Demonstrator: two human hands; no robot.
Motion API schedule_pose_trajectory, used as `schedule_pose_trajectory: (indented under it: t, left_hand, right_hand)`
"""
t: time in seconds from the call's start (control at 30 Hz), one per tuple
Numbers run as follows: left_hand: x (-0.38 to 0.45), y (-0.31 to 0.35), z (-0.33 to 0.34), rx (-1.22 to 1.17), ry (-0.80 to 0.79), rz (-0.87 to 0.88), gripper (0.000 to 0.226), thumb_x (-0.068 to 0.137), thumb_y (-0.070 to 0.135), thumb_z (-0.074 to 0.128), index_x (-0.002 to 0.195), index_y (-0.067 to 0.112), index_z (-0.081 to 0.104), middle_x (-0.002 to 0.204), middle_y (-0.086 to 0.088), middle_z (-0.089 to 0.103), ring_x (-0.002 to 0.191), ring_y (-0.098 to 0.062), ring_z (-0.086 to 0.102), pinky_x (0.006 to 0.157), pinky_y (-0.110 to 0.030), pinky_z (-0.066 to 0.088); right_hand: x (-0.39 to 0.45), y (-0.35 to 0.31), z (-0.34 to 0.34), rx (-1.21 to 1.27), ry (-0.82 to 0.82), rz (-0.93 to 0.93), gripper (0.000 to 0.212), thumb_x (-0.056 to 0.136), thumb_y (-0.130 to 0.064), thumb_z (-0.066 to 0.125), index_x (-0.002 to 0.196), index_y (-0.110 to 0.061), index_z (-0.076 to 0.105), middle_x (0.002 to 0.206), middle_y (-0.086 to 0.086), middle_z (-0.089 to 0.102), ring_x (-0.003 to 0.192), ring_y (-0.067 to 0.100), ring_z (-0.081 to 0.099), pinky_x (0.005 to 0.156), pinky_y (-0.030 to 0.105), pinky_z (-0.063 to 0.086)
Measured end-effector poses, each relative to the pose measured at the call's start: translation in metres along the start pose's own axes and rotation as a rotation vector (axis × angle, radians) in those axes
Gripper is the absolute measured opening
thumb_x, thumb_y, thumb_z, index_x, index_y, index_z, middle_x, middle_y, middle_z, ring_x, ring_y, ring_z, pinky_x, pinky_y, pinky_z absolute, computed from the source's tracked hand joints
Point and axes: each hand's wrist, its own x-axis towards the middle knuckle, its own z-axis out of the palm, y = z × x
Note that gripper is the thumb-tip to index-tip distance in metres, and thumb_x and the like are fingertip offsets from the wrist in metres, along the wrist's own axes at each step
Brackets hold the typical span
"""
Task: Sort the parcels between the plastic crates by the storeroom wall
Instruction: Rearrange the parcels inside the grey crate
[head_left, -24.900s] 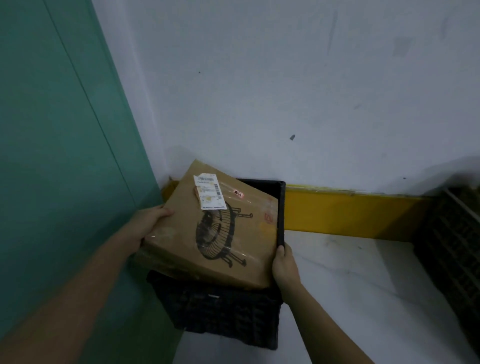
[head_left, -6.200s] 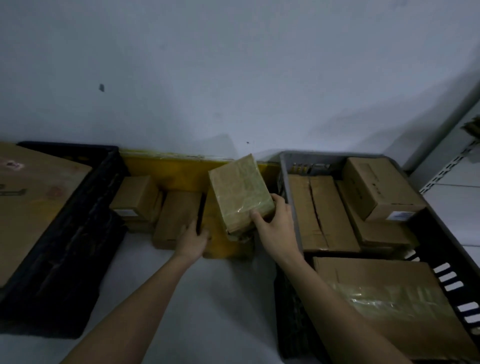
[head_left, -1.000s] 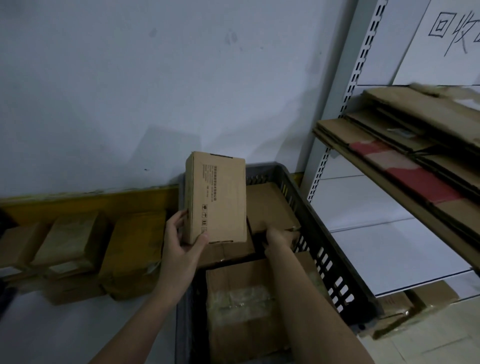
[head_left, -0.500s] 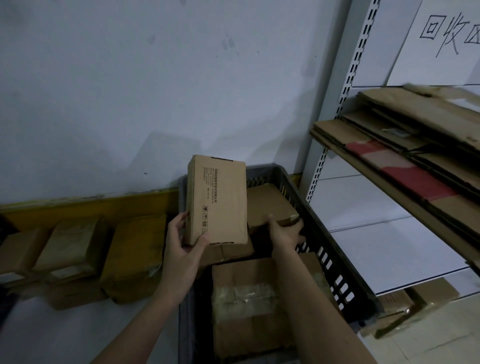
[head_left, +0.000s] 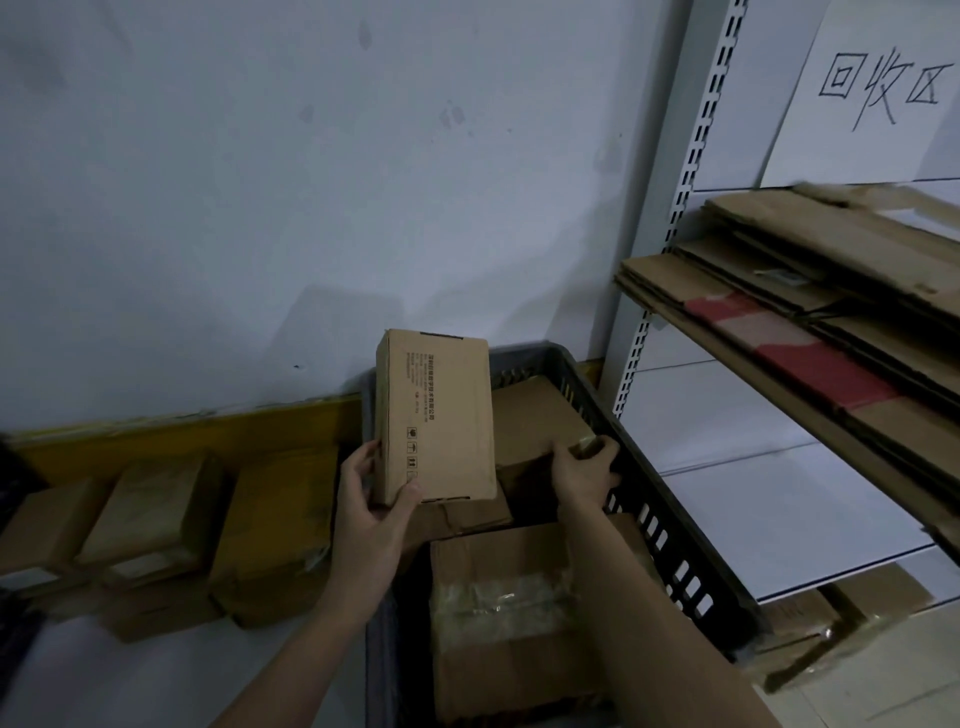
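My left hand (head_left: 371, 501) grips the bottom edge of an upright printed cardboard parcel (head_left: 439, 415), held above the left rim of the grey plastic crate (head_left: 670, 525). Inside the crate, my right hand (head_left: 584, 470) grips the near edge of a flat brown parcel (head_left: 535, 421) at the far end. A large taped box (head_left: 498, 613) fills the crate's near part, partly hidden by my right forearm. Several brown parcels (head_left: 156, 514) lie in a row on the floor left of the crate, against the yellow skirting.
A white wall (head_left: 311, 208) rises behind the crate. At the right, a metal shelf rack (head_left: 675, 208) carries flattened cardboard sheets (head_left: 810, 322) jutting out over the crate's right side. More cardboard (head_left: 810, 639) lies under the rack. A dark crate edge (head_left: 13, 478) shows at far left.
My right hand has risen from deep in the crate and taken hold of the flat parcel's near edge, lifting it slightly. The upright parcel in my left hand has barely moved.
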Motion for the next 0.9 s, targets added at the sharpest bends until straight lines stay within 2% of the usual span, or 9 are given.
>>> schedule_pose_trajectory:
  t: [0.07,0.13,0.27,0.4,0.53,0.6,0.67,0.8,0.9]
  left_hand:
    - [0.001,0.0,0.0,-0.013,0.014,0.001,0.056,0.077,0.047,0.066,0.124,0.054,0.038,0.127,0.027,0.047,0.114,0.015,0.048,0.088,-0.019,0.047]
    - [0.001,-0.003,-0.001,-0.032,0.03,0.001,0.061,0.078,0.047,0.066,0.132,0.044,0.038,0.132,0.019,0.047,0.121,0.004,0.048,0.095,-0.028,0.049]
    - [0.002,-0.009,-0.004,-0.064,0.058,-0.006,0.065,0.081,0.045,0.066,0.138,0.038,0.035,0.138,0.006,0.047,0.127,-0.013,0.049,0.099,-0.041,0.051]
    - [0.008,-0.006,-0.005,-0.176,0.087,-0.037,0.054,0.09,0.034,0.064,0.134,0.037,0.034,0.134,0.005,0.052,0.117,-0.013,0.06,0.08,-0.024,0.057]
    - [0.015,0.0,-0.02,-0.297,0.16,-0.099,0.051,0.091,0.034,0.064,0.133,0.034,0.035,0.128,0.008,0.057,0.105,-0.008,0.066,0.079,-0.028,0.058]
    - [0.016,0.003,-0.033,-0.315,0.201,-0.104,0.059,0.086,0.04,0.066,0.135,0.035,0.034,0.126,0.011,0.057,0.104,-0.007,0.066,0.077,-0.028,0.058]
    - [0.016,0.004,-0.052,-0.32,0.28,-0.113,0.058,0.09,0.037,0.066,0.137,0.034,0.033,0.123,0.011,0.056,0.1,-0.008,0.066,0.072,-0.026,0.059]
    - [0.008,0.004,-0.111,-0.319,0.451,-0.124,0.044,0.096,0.029,0.061,0.133,0.03,0.037,0.119,0.008,0.057,0.098,-0.009,0.065,0.067,-0.025,0.058]
    - [-0.013,0.0,-0.159,-0.341,0.55,-0.171,0.046,0.095,0.031,0.063,0.133,0.03,0.037,0.121,0.008,0.056,0.101,-0.009,0.063,0.069,-0.027,0.057]
  right_hand:
    - [-0.004,-0.008,0.0,-0.055,0.026,-0.023,0.064,0.092,-0.04,0.064,0.147,-0.032,0.033,0.152,0.02,0.025,0.13,0.05,0.038,0.101,0.052,0.042]
    - [-0.01,-0.018,-0.003,-0.094,0.065,-0.074,0.062,0.091,-0.045,0.062,0.146,-0.032,0.037,0.151,0.017,0.024,0.132,0.051,0.031,0.101,0.053,0.04]
    - [-0.03,-0.038,-0.011,-0.077,0.109,-0.275,0.057,0.087,-0.044,0.064,0.138,-0.032,0.044,0.143,0.011,0.028,0.127,0.043,0.032,0.095,0.051,0.043]
    - [-0.048,-0.06,-0.031,0.084,0.087,-0.392,0.055,0.086,-0.044,0.066,0.136,-0.035,0.044,0.137,0.009,0.033,0.121,0.038,0.043,0.1,0.051,0.046]
    - [-0.056,-0.07,-0.049,0.247,-0.02,-0.443,0.064,0.084,-0.046,0.07,0.14,-0.035,0.039,0.127,-0.001,0.032,0.11,0.023,0.048,0.094,0.035,0.043]
    - [-0.062,-0.073,-0.046,0.311,-0.087,-0.425,0.065,0.083,-0.047,0.07,0.139,-0.035,0.04,0.133,-0.001,0.034,0.116,0.022,0.047,0.1,0.039,0.044]
    - [-0.072,-0.073,-0.036,0.38,-0.16,-0.381,0.061,0.084,-0.048,0.07,0.137,-0.036,0.041,0.141,0.002,0.038,0.121,0.024,0.049,0.104,0.046,0.047]
    - [-0.098,-0.065,-0.004,0.426,-0.346,-0.32,0.06,0.086,-0.048,0.069,0.138,-0.034,0.042,0.141,0.003,0.048,0.122,0.026,0.054,0.099,0.052,0.051]
    - [-0.122,-0.055,0.022,0.442,-0.458,-0.245,0.058,0.088,-0.045,0.07,0.137,-0.031,0.044,0.131,0.0,0.056,0.113,0.021,0.061,0.092,0.05,0.056]
